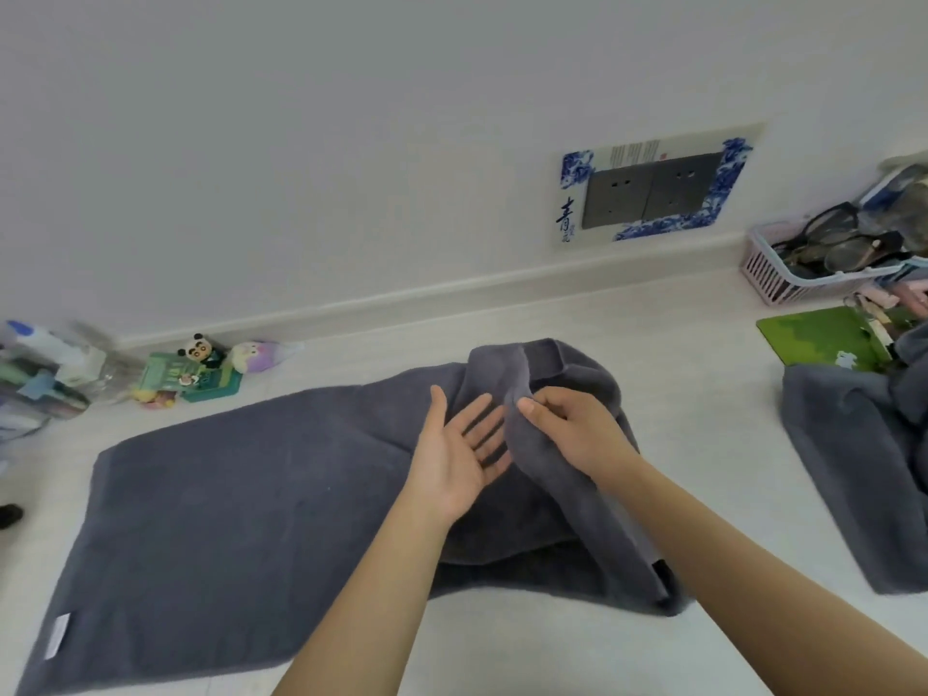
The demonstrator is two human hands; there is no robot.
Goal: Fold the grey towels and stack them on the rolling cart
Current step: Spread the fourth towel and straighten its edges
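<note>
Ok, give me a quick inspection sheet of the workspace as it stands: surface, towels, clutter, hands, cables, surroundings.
Surface: pale floor, bare around the towels.
Job's things: big grey towel spread flat, its right end bunched up; second grey towel crumpled at the right edge. Rolling cart: nothing seen.
Clutter: panda toy and green box by the wall on the left; pink basket holding glasses and a green mat on the right.
Hands: right hand pinches a raised fold of the big towel; left hand open, palm up, beside it.
Cables: nothing seen.
Surroundings: white wall, wall sockets in a blue-patterned frame.
</note>
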